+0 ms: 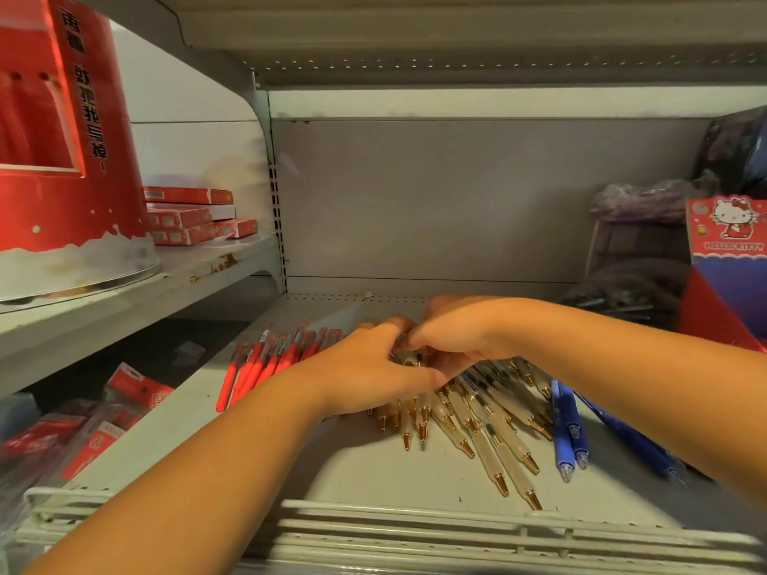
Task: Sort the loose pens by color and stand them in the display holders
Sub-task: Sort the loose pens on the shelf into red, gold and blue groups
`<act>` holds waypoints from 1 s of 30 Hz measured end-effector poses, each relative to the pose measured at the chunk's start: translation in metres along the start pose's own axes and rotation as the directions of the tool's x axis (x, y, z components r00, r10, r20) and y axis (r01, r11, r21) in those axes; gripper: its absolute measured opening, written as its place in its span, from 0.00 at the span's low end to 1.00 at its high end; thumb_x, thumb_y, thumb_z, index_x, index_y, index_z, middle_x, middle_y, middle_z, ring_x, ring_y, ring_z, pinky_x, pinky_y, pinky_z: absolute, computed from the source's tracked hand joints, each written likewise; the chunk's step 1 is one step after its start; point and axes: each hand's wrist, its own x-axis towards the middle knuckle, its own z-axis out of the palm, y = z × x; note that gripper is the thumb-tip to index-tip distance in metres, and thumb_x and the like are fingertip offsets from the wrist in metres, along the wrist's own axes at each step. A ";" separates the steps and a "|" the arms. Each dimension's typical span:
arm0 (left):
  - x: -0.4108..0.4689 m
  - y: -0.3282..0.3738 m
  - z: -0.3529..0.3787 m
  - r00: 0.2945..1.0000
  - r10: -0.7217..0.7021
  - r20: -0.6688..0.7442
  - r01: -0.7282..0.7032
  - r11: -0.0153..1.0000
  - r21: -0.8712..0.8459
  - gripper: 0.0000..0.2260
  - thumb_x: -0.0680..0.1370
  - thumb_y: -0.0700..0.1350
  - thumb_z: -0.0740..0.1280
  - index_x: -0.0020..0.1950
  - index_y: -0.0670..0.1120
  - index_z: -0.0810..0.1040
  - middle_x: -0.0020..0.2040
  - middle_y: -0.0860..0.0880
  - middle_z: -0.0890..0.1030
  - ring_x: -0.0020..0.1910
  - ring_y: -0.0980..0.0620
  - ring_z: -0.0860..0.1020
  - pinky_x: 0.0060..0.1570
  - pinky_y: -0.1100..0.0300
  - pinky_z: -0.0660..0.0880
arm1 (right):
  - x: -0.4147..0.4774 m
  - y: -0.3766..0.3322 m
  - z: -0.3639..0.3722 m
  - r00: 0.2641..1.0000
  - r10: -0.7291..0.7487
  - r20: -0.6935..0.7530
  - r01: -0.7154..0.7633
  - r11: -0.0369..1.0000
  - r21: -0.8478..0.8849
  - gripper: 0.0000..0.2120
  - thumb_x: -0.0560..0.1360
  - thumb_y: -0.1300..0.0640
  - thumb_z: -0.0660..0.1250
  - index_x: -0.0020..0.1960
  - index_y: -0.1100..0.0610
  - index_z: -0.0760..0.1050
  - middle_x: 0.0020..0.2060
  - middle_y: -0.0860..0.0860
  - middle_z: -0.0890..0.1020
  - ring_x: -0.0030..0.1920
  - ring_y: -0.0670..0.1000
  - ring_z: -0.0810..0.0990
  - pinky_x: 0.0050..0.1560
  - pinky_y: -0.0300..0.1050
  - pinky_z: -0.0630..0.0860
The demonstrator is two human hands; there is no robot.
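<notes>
Pens (498, 437) with gold tips lie fanned on the shelf (365, 471), likely light, stiff, slick; your left hand (373, 369) and right hand (454, 334) curl round their tops, so bunch the barrels.

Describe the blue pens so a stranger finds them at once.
Start at the grey shelf with the wire rail. The blue pens lie at the right end of the fanned row, beside the frosted gold-tipped pens. Only they have solid blue barrels.
</notes>
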 end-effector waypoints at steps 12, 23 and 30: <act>-0.016 0.003 0.014 0.980 -0.047 0.194 -0.053 0.875 0.481 0.55 0.57 0.79 0.67 0.75 0.68 0.40 0.71 0.58 0.54 0.74 0.47 0.55 0.71 0.45 0.60 | 0.045 0.032 -0.038 0.972 -0.128 -0.199 0.104 0.986 -0.131 0.08 0.79 0.59 0.64 0.57 0.55 0.79 0.43 0.52 0.80 0.35 0.47 0.76 0.32 0.38 0.75; -0.012 0.002 0.016 0.992 0.102 0.077 -0.127 0.717 0.685 0.48 0.65 0.81 0.54 0.78 0.57 0.50 0.71 0.51 0.63 0.67 0.48 0.62 0.66 0.49 0.64 | 0.083 0.038 -0.023 0.960 -0.268 -0.075 0.222 0.900 -0.374 0.10 0.81 0.50 0.62 0.56 0.49 0.80 0.50 0.47 0.83 0.48 0.46 0.81 0.42 0.37 0.71; 0.002 0.000 0.010 0.992 0.125 -0.026 -0.075 0.742 0.666 0.36 0.70 0.78 0.52 0.70 0.58 0.65 0.57 0.54 0.71 0.55 0.52 0.70 0.54 0.55 0.73 | 0.086 0.038 -0.035 0.963 -0.261 -0.062 0.249 0.956 -0.156 0.08 0.81 0.56 0.61 0.55 0.55 0.79 0.47 0.51 0.85 0.42 0.46 0.84 0.36 0.34 0.79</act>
